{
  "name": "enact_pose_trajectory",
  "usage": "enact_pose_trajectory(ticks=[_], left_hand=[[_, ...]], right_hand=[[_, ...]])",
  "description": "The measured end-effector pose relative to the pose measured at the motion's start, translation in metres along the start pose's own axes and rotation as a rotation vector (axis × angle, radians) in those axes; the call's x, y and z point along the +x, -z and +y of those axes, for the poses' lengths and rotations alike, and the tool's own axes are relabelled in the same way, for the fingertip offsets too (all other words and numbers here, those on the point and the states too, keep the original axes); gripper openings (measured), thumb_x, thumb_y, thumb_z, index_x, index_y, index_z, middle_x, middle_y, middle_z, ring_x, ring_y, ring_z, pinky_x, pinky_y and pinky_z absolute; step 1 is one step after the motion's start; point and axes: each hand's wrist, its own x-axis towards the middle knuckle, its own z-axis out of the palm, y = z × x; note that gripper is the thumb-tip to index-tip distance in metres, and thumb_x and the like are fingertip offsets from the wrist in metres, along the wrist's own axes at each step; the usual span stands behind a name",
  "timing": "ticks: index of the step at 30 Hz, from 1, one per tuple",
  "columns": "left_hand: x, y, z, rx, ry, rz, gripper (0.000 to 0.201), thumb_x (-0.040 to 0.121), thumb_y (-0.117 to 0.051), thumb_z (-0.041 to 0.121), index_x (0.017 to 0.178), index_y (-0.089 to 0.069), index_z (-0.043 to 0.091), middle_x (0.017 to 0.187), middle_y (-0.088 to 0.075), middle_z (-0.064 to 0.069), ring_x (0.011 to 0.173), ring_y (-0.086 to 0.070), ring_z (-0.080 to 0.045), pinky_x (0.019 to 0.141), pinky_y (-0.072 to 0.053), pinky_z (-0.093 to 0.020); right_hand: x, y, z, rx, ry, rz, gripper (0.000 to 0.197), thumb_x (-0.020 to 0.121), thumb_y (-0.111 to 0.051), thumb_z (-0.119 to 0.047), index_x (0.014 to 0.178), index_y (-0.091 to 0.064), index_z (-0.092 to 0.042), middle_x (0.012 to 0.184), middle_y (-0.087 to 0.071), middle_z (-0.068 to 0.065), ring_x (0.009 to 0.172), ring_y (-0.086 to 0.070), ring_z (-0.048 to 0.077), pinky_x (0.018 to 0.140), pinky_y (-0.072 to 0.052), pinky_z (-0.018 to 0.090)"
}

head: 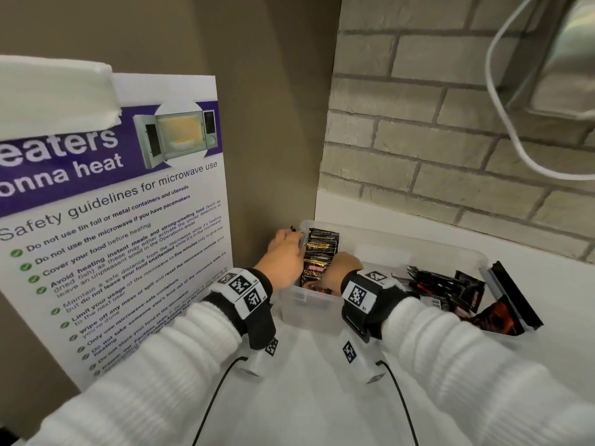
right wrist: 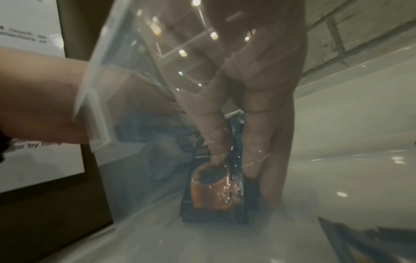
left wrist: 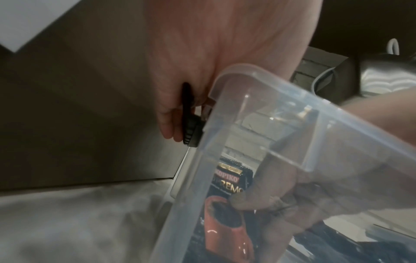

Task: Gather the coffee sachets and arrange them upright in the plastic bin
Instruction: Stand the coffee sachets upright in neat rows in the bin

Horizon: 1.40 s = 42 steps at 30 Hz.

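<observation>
A clear plastic bin (head: 418,243) stands on a white counter. A row of black coffee sachets (head: 320,252) stands upright at its left end. My right hand (head: 341,268) reaches inside the bin; in the right wrist view it (right wrist: 234,156) pinches the front sachet (right wrist: 213,188), which has a red cup print, between thumb and fingers. My left hand (head: 291,239) is at the bin's far left corner, outside the wall. In the left wrist view it (left wrist: 180,115) grips a thin black pack (left wrist: 188,113), seen edge-on, apparently sachets. More sachets (head: 441,288) lie flat at the right end.
A microwave safety poster (head: 112,220) leans on the beige wall just left of the bin. A brick wall (head: 450,140) runs behind. One sachet (head: 515,297) sits at the bin's right rim. A white cable (head: 502,123) hangs at upper right.
</observation>
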Motion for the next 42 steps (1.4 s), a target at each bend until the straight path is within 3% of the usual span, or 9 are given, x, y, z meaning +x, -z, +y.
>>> enact_pose_trajectory(ticks=[10,14,19,23,26,30,34,39,42], left_hand=[[0.0,-0.001,0.0,-0.004,-0.008,-0.005,0.043,0.098,-0.037,0.014,0.141,-0.034,0.012,0.147,-0.024,-0.011,0.133,-0.029,-0.027,0.112,-0.022,-0.034],[0.0,-0.001,0.0,0.009,-0.005,-0.007,0.043,0.098,-0.037,0.013,0.141,-0.035,0.012,0.146,-0.024,-0.011,0.133,-0.029,-0.027,0.112,-0.021,-0.034],[0.0,0.0,0.0,0.011,-0.01,-0.023,0.043,0.098,-0.037,0.014,0.14,-0.035,0.012,0.145,-0.024,-0.012,0.132,-0.03,-0.028,0.113,-0.023,-0.036],[0.001,-0.001,-0.001,-0.004,-0.001,-0.012,0.043,0.098,-0.039,0.014,0.14,-0.036,0.013,0.146,-0.023,-0.011,0.132,-0.031,-0.028,0.115,-0.024,-0.039],[0.001,-0.001,-0.001,-0.001,-0.003,-0.016,0.043,0.098,-0.039,0.016,0.141,-0.035,0.013,0.148,-0.022,-0.01,0.134,-0.029,-0.028,0.115,-0.023,-0.039],[0.002,-0.001,-0.001,0.011,-0.008,-0.016,0.044,0.099,-0.038,0.016,0.142,-0.033,0.013,0.149,-0.021,-0.01,0.135,-0.027,-0.027,0.115,-0.021,-0.038],[0.001,-0.001,0.0,0.019,-0.018,-0.009,0.043,0.098,-0.038,0.017,0.141,-0.034,0.011,0.147,-0.023,-0.013,0.135,-0.027,-0.029,0.113,-0.02,-0.035],[0.001,-0.002,-0.002,0.027,-0.019,-0.008,0.045,0.098,-0.038,0.016,0.142,-0.032,0.01,0.148,-0.022,-0.013,0.136,-0.026,-0.028,0.114,-0.02,-0.035],[0.002,-0.003,-0.003,0.024,-0.022,-0.008,0.045,0.099,-0.038,0.017,0.142,-0.032,0.01,0.148,-0.022,-0.012,0.136,-0.026,-0.027,0.114,-0.02,-0.034]], right_hand=[[0.0,0.003,0.001,-0.059,0.044,-0.069,0.027,0.094,-0.049,-0.018,0.113,-0.06,-0.003,0.111,-0.063,0.012,0.081,-0.048,0.019,0.07,-0.036,0.023],[-0.005,0.008,0.001,-0.028,0.044,-0.152,0.03,0.093,-0.051,-0.015,0.119,-0.058,-0.002,0.109,-0.062,0.01,0.09,-0.057,0.022,0.077,-0.046,0.026],[-0.013,0.042,0.024,0.337,-0.038,-0.255,0.038,0.09,-0.055,-0.004,0.127,-0.049,0.004,0.119,-0.059,0.019,0.087,-0.055,0.021,0.07,-0.052,0.028],[-0.007,0.066,0.055,0.396,-0.101,-0.237,0.042,0.087,-0.051,0.004,0.129,-0.047,0.006,0.091,-0.059,0.0,0.068,-0.057,0.019,0.073,-0.052,0.032],[-0.01,0.08,0.065,0.23,-0.094,-0.274,0.039,0.09,-0.052,0.0,0.128,-0.049,0.004,0.114,-0.06,0.007,0.056,-0.066,0.015,0.082,-0.052,0.033],[-0.022,0.107,0.071,-0.231,-0.019,-0.332,0.032,0.094,-0.051,-0.015,0.121,-0.053,0.002,0.127,-0.058,0.02,0.103,-0.061,0.026,0.098,-0.047,0.035],[-0.018,0.119,0.085,-0.593,0.092,-0.417,0.069,0.092,-0.056,-0.02,0.149,-0.017,-0.013,0.15,-0.033,0.007,0.132,-0.041,0.027,0.107,-0.04,0.035],[-0.004,0.099,0.106,-0.859,0.141,-0.49,0.087,0.084,-0.061,-0.006,0.149,-0.009,-0.033,0.158,-0.01,-0.002,0.144,-0.016,0.02,0.116,-0.024,0.036],[-0.002,0.089,0.109,-0.85,0.174,-0.493,0.076,0.086,-0.046,-0.001,0.147,-0.019,-0.038,0.154,-0.023,0.0,0.138,-0.031,0.022,0.103,-0.031,0.025]])
